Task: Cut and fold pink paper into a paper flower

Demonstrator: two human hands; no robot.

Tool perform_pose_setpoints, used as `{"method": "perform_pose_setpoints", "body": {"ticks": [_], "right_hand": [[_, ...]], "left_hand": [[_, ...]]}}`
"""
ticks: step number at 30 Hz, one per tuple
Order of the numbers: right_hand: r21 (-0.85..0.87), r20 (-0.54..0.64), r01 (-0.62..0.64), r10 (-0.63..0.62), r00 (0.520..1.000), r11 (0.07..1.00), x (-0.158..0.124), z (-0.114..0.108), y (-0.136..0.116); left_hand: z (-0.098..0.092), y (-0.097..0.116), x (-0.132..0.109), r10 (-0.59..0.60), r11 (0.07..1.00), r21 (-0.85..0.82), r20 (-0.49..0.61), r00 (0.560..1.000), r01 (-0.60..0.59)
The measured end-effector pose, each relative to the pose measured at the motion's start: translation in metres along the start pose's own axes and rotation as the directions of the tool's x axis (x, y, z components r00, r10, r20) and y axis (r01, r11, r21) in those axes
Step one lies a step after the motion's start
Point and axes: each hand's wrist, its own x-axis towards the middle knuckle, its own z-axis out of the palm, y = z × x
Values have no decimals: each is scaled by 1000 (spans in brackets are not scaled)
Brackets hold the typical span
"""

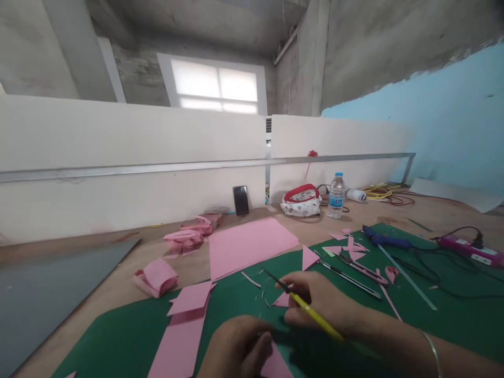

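In the head view, the landmark is the large dark-green cutting mat (pixel 118 336) spread over the brown surface (pixel 122 273). Above the mat's middle, the right hand (pixel 315 299) has its grip clenched round a slim, yellow-handled tool with a narrow dark tip (pixel 315 314). The tool passes between thumb and fingers, its tip slanting toward the mat's far edge, its yellow end back under the wrist.

It should be light and rigid, the handle probably smooth and a little slippery; the yellow length looks the right place to hold, clear of the dark tip, which may be sharp.

At the mat's near edge, the left hand (pixel 236 344) has curled fingers over a flat piece of pale-pink paper (pixel 277 362), which shows just beside and below the thumb. Whether that grip pinches the paper or only rests by it, I cannot tell.

The paper seems light, thin and easily creased, so best taken by its edges. Left of that hand, on the mat, lies a long pink paper strip with a folded top (pixel 179 341); larger flat pink paper sheets (pixel 250 247) overlap the mat's far edge.
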Motion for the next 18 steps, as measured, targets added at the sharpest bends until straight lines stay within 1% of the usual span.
{"method": "perform_pose_setpoints", "body": {"ticks": [2,4,5,7,8,9,11,12,13,14,15,16,17,18], "right_hand": [[-61,-20,-11,10,1000,998,-3,-19,-7],[-152,-80,-30,18,997,988,-11,-43,-7],[-202,-123,-49,24,992,978,-17,-56,-3],[-311,-271,-119,32,962,943,-34,-83,13],[-358,-359,-174,37,933,918,-45,-96,25],[-395,-455,-245,43,889,885,-57,-108,38],[-420,-615,-418,86,784,805,-85,-129,65],[-419,-668,-487,102,737,766,-99,-137,77],[-419,-704,-536,110,701,732,-112,-143,88],[-420,-729,-567,109,676,709,-124,-147,98],[-430,-731,-573,104,674,698,-133,-149,106],[-462,-719,-566,86,690,683,-141,-150,113],[-514,-713,-556,35,700,653,-145,-151,117],[-563,-719,-553,-35,694,614,-147,-150,121]], "left_hand": [[1,0,-2,11,1000,-2,-17,1000,-11],[2,0,-3,11,1000,-5,-42,999,-11],[2,-1,-4,7,1000,-11,-61,998,-7],[3,-4,-3,-12,999,-37,-111,994,8],[3,-5,-3,-27,998,-58,-139,990,19],[4,-7,-2,-47,996,-85,-165,985,34],[3,-9,0,-96,986,-153,-202,975,66],[3,-10,0,-122,978,-192,-214,969,81],[2,-11,1,-148,968,-231,-225,963,95],[0,-12,1,-174,958,-267,-237,956,108],[-1,-12,2,-199,947,-300,-251,947,119],[-3,-12,2,-224,935,-328,-266,938,130],[-4,-12,2,-249,925,-354,-282,927,140],[-6,-12,3,-271,915,-376,-297,916,149]]}}
